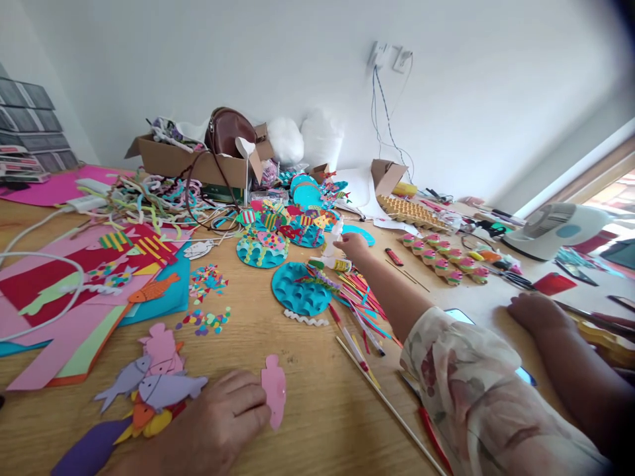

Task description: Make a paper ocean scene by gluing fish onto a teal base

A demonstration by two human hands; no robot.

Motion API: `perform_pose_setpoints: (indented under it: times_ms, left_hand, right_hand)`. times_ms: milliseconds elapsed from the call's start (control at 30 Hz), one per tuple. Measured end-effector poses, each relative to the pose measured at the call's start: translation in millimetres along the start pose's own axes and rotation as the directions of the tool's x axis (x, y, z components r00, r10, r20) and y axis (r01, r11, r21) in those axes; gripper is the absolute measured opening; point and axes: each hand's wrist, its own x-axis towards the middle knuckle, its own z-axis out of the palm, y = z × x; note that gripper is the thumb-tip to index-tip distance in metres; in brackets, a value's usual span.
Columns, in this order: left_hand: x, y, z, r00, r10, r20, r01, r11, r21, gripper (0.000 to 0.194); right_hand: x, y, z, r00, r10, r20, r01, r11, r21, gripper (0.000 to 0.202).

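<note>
My left hand (233,413) has its fingers curled at the edge of a pink paper fish (274,395) near the front of the table. Left of it, a loose pile holds more paper fish, among them a lilac fish (171,390) and a purple one (89,446). My right hand (354,246) is stretched far forward, its fingers closed at a whitish squeeze bottle (331,241) that stands upright. Just below lies a glue bottle (340,265) with a yellow label. A blue scalloped disc (300,291) rests in front of it.
Another person's hand (540,314) rests at the right. A long stick (391,406) and red-handled scissors (431,430) lie beside my right sleeve. Paper sheets (30,330) and confetti dots (206,320) cover the left. A cardboard box (193,165) stands behind.
</note>
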Motion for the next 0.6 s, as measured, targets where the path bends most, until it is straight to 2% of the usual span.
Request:
perform_pose_setpoints:
  times_ms: [67, 167, 267, 333, 367, 400, 433, 500, 600]
  left_hand:
    - [-3, -2, 1.5, 1.000, 0.011, 0.017, -0.010, 0.999, -0.040, 0.032]
    - [-6, -4, 2.7, 1.000, 0.003, 0.028, -0.001, 0.998, -0.065, 0.031]
    - [-7, -5, 1.9, 1.000, 0.003, 0.011, -0.002, 0.998, -0.067, 0.032]
    - [-7, -5, 0.5, 1.000, 0.003, -0.007, -0.003, 0.998, -0.066, 0.032]
    - [-6, -5, -0.4, 1.000, -0.002, -0.020, 0.001, 0.998, -0.064, 0.032]
    - [-6, -4, -1.5, 0.999, -0.009, -0.033, 0.007, 0.998, -0.061, 0.032]
    - [-5, -4, -2.6, 0.999, -0.019, -0.043, 0.016, 0.998, -0.057, 0.032]
    - [-4, -3, -4.8, 0.998, -0.033, -0.059, 0.030, 0.998, -0.047, 0.034]
    - [-3, -3, -7.0, 0.996, -0.057, -0.074, 0.055, 0.998, -0.033, 0.033]
  right_hand:
    - [-7, -3, -17, 0.998, 0.001, -0.059, -0.003, 1.000, -0.031, 0.004]
    - [-32, -10, -43, 0.996, -0.043, -0.072, 0.039, 0.998, -0.055, 0.015]
    - [-80, -19, -57, 0.980, -0.160, 0.117, 0.165, 0.986, -0.033, 0.012]
    - [-118, -24, -56, 0.930, -0.243, 0.277, 0.255, 0.967, -0.006, 0.008]
    - [-136, -26, -53, 0.887, -0.292, 0.358, 0.311, 0.950, 0.005, 0.009]
    - [-151, -27, -49, 0.822, -0.354, 0.446, 0.412, 0.911, -0.035, 0.011]
    - [-163, -28, -44, 0.776, -0.397, 0.490, 0.498, 0.862, -0.090, 0.013]
    - [-178, -28, -34, 0.747, -0.402, 0.529, 0.580, 0.783, -0.224, 0.017]
    - [-183, -26, -23, 0.759, -0.377, 0.531, 0.591, 0.742, -0.317, 0.016]
